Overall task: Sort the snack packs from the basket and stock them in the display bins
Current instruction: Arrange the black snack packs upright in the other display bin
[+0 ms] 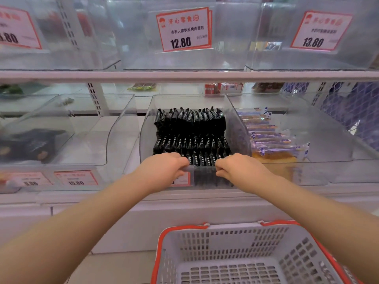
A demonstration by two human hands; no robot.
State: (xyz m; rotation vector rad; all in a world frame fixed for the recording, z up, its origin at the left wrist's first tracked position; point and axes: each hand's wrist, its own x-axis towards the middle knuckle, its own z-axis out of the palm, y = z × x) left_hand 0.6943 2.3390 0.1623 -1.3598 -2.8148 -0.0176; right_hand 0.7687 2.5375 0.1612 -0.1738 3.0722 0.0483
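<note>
At the clear bin's (146,128) front edge, left hand (164,168) and right hand (240,167) grip the rim, black packs (190,132) behind.

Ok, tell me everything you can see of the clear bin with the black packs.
The clear bin looks like transparent plastic, open on top, with tall side walls and a lower front lip. It sits on the lower shelf, between another clear bin on its left and one with blue-and-white packs on its right. Black snack packs stand in tidy rows inside, nearly filling it. The left hand and right hand both grip its front lip, fingers curled over the edge.
</note>
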